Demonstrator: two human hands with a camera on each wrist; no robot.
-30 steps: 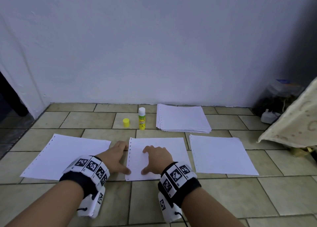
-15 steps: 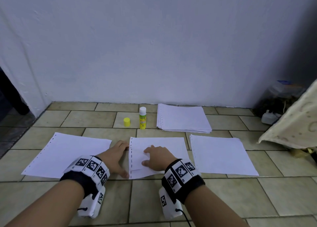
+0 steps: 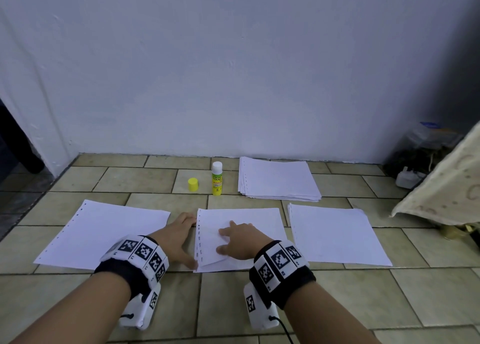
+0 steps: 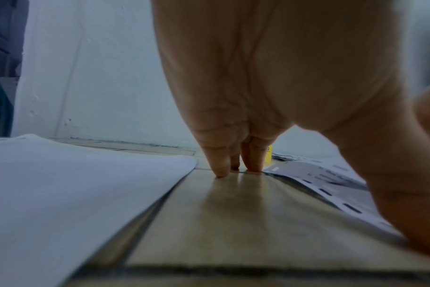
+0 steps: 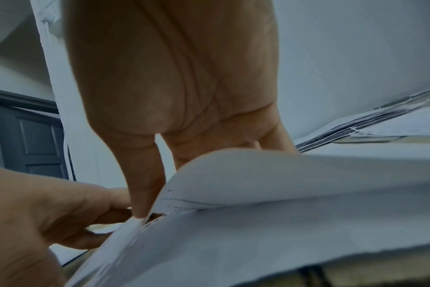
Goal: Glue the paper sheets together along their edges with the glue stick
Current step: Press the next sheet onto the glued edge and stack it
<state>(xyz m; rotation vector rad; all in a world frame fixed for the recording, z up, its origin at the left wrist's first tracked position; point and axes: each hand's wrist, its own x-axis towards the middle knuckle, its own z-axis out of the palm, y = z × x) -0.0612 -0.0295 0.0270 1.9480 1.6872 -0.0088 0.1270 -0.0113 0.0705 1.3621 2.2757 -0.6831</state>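
Since a second ago, your right hand (image 3: 240, 241) has pulled the near left corner of the middle sheet (image 3: 249, 220) up and inward, so a flap of the top paper now stands folded over where it lay flat before; your left hand (image 3: 174, 239) has hardly shifted. In the right wrist view the lifted paper (image 5: 258, 174) curves up off the sheet beneath it, with your forefinger against its punched edge and your thumb on the near side, so that hand is pinching the top sheet's corner. Your left hand lies spread and relaxed on the tiled floor (image 3: 155, 304) in the gap between the left sheet (image 3: 104, 237) and the middle sheet; its fingertips (image 4: 221, 170) press the tile and its thumb rests at the middle sheet's perforated edge, gripping nothing. The right sheet (image 3: 335, 234) lies flat, apart from the middle one. The glue stick (image 3: 217, 178) stands upright and uncapped beyond the middle sheet, near the wall, untouched, with its yellow cap (image 3: 193, 184) just beside it on the left. To the glue stick's right sits a stack of paper (image 3: 279, 178). At the far right edge hangs a patterned cloth (image 3: 446, 187).
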